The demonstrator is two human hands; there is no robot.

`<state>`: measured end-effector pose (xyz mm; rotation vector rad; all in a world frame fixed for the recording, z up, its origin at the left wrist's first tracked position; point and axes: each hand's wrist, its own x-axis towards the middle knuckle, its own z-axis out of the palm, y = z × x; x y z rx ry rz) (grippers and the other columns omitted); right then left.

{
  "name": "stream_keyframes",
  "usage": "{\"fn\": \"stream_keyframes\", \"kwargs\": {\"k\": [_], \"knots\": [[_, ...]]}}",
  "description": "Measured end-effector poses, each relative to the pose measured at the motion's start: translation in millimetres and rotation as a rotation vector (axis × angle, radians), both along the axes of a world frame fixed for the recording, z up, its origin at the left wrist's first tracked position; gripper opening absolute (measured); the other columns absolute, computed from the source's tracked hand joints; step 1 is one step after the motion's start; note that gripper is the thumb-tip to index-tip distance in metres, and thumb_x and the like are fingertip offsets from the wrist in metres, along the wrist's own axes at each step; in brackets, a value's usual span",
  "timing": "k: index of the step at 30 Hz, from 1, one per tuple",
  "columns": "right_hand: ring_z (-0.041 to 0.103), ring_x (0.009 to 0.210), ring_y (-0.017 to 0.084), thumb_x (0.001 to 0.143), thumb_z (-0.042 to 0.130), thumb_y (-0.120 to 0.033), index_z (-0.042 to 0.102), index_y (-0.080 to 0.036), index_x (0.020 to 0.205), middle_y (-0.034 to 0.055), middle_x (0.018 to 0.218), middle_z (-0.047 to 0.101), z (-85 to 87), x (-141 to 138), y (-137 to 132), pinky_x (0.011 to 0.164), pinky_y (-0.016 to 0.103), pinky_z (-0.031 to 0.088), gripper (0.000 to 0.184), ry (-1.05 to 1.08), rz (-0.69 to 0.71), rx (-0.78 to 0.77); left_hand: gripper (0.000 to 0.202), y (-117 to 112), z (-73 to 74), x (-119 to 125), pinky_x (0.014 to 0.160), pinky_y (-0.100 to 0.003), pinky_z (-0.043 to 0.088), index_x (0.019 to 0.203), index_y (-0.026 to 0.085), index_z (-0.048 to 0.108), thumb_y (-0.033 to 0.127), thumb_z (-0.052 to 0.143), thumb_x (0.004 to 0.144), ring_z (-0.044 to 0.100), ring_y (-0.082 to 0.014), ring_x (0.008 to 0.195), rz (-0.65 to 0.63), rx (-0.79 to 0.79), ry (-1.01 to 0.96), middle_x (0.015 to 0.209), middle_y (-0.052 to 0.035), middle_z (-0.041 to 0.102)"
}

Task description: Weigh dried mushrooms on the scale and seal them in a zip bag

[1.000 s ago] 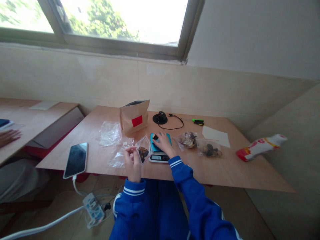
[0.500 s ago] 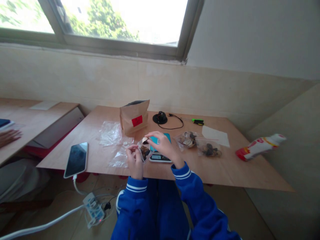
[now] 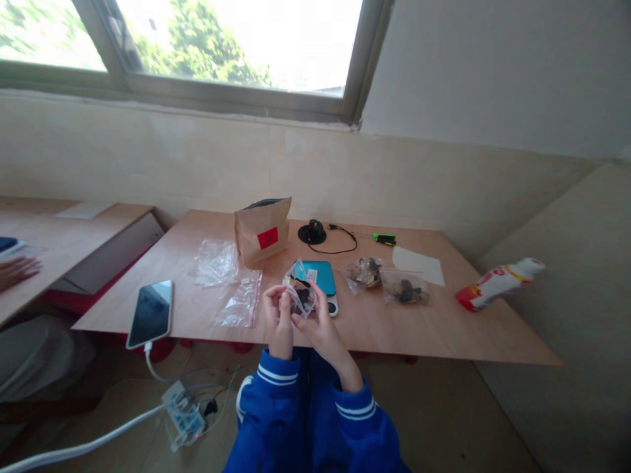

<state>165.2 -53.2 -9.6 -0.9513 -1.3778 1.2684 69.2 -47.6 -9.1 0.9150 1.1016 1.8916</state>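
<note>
Hands: The person's left hand [image 3: 279, 322] and right hand [image 3: 323, 332] were both closed, fingertips pinching a clear zip bag [image 3: 300, 297] from either side.

Bag: Held level with both hands, neither clearly nearer, it tilted with its long axis leaning up and away from the wrists, dark dried pieces [image 3: 302, 292] inside.

Position: The bag hung just in front of a digital scale [image 3: 320, 276], overlapping its near left corner.

Around: To the scale's right lay two filled zip bags [image 3: 362, 272]; to its left, a kraft paper bag [image 3: 261, 242] stood beside loose plastic bags [image 3: 239, 299].
</note>
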Motion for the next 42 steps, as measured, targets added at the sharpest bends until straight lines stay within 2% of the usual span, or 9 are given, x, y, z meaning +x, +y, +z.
{"fn": "stream_keyframes", "kwargs": {"k": [5, 9, 13, 17, 22, 27, 30, 37, 42], "knots": [[0.049, 0.126, 0.025, 0.085, 0.057, -0.047, 0.039, -0.024, 0.133, 0.0119, 0.138, 0.049, 10.4, 4, 3, 0.107, 0.044, 0.040, 0.056, 0.125, -0.268, 0.061, 0.025, -15, 14.6, 9, 0.098, -0.044, 0.044, 0.107, 0.023, 0.045, 0.040, 0.050, 0.090, 0.066, -0.0204, 0.100, -0.288, 0.137, -0.080, 0.110, -0.0062, 0.061], [0.065, 0.098, 0.023, 0.084, 0.055, -0.051, 0.055, -0.020, 0.102, 0.0094, 0.102, 0.067, 8.6, 23, 10, 0.088, 0.038, 0.052, 0.037, 0.072, -0.452, 0.060, 0.024, -10, 12.4, 4, 0.096, -0.041, 0.047, 0.104, 0.021, 0.049, 0.036, 0.057, 0.087, 0.064, -0.0200, 0.101, -0.137, 0.147, 0.028, 0.111, -0.0064, 0.057], [0.066, 0.090, 0.020, 0.082, 0.061, -0.046, 0.062, -0.018, 0.091, 0.0063, 0.093, 0.070, 9.1, 37, 15, 0.083, 0.033, 0.052, 0.029, 0.055, -0.421, 0.092, 0.035, 6, 6.0, -9, 0.103, -0.037, 0.040, 0.112, 0.021, 0.055, 0.038, 0.063, 0.082, 0.052, -0.0209, 0.118, 0.102, 0.033, 0.216, 0.120, -0.0082, 0.055], [0.068, 0.092, 0.022, 0.082, 0.063, -0.043, 0.069, -0.018, 0.089, 0.0069, 0.094, 0.074, 15.2, 43, 13, 0.087, 0.035, 0.052, 0.027, 0.020, -0.356, 0.093, 0.032, 15, 6.5, -18, 0.093, -0.033, 0.046, 0.104, 0.019, 0.062, 0.044, 0.057, 0.085, 0.059, -0.0191, 0.103, -0.103, -0.021, 0.175, 0.107, -0.0068, 0.064], [0.070, 0.090, 0.023, 0.085, 0.059, -0.047, 0.071, -0.018, 0.093, 0.0081, 0.094, 0.075, 20.5, 44, 8, 0.082, 0.035, 0.054, 0.032, -0.079, -0.295, 0.125, 0.031, 13, 11.8, -16, 0.069, -0.024, 0.047, 0.091, 0.017, 0.068, 0.046, 0.061, 0.081, 0.061, -0.0137, 0.075, -0.052, -0.063, 0.168, 0.083, -0.0032, 0.067], [0.072, 0.074, 0.023, 0.081, 0.059, -0.055, 0.065, -0.017, 0.082, 0.0081, 0.082, 0.075, 20.1, 44, 10, 0.072, 0.035, 0.057, 0.038, 0.053, -0.457, 0.079, 0.039, 15, 12.6, -14, 0.072, -0.026, 0.047, 0.103, 0.018, 0.066, 0.050, 0.060, 0.081, 0.063, -0.0149, 0.077, -0.158, -0.061, 0.082, 0.085, -0.0042, 0.069], [0.072, 0.069, 0.023, 0.079, 0.061, -0.056, 0.061, -0.017, 0.080, 0.0072, 0.073, 0.074, 21.2, 45, 12, 0.067, 0.033, 0.056, 0.039, 0.071, -0.553, 0.085, 0.036, 15, 12.6, -12, 0.071, -0.025, 0.046, 0.091, 0.017, 0.069, 0.050, 0.063, 0.078, 0.061, -0.0151, 0.077, -0.262, -0.074, 0.104, 0.082, -0.0035, 0.069], [0.071, 0.075, 0.023, 0.080, 0.061, -0.053, 0.056, -0.020, 0.080, 0.0080, 0.077, 0.074, 16.0, 54, 13, 0.074, 0.036, 0.056, 0.034, 0.057, -0.422, 0.095, 0.030, 10, 12.5, -5, 0.070, -0.023, 0.046, 0.078, 0.017, 0.067, 0.046, 0.061, 0.081, 0.060, -0.0127, 0.073, -0.178, -0.083, 0.034, 0.075, -0.0016, 0.067], [0.070, 0.080, 0.023, 0.082, 0.057, -0.055, 0.067, -0.016, 0.086, 0.0093, 0.087, 0.075, 11.7, 57, 10, 0.074, 0.035, 0.056, 0.040, -0.004, -0.544, 0.108, 0.025, 11, 15.9, -3, 0.072, -0.024, 0.049, 0.083, 0.017, 0.063, 0.041, 0.068, 0.076, 0.064, -0.0128, 0.075, -0.125, -0.059, -0.052, 0.078, -0.0019, 0.068]]}}
